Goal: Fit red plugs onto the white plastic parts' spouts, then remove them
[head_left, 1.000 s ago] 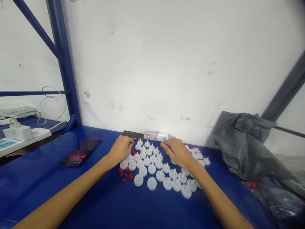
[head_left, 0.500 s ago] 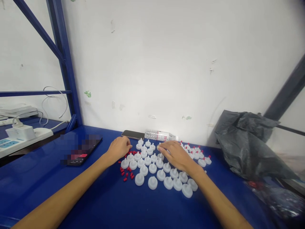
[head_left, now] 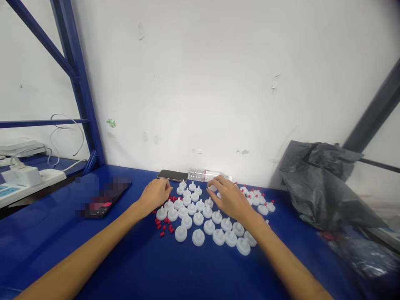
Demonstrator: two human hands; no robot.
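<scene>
My left hand (head_left: 155, 193) is closed, with its fingertips pressed together over the red caps (head_left: 162, 234) at the left of the group. Whatever it pinches is hidden. Thumb and fingers of my right hand (head_left: 229, 198) curve around a white spouted lid (head_left: 213, 188) at the back of the group. Between and in front of the hands stand several more white spouted lids (head_left: 198, 237), spouts up and without red tips. Beyond my right hand, other white lids (head_left: 263, 209) carry red caps on their spouts.
A clear plastic bottle (head_left: 203, 175) and a phone (head_left: 172, 175) lie along the wall. Another dark phone (head_left: 109, 198) rests on the blue table (head_left: 150, 266) at left. A grey plastic bag (head_left: 318, 179) stands at right, and a power strip (head_left: 50, 178) is at far left.
My right hand has lifted slightly and its fingers now arch around a white lid at the back. My left hand stays over the red caps. The view has shifted slightly.
</scene>
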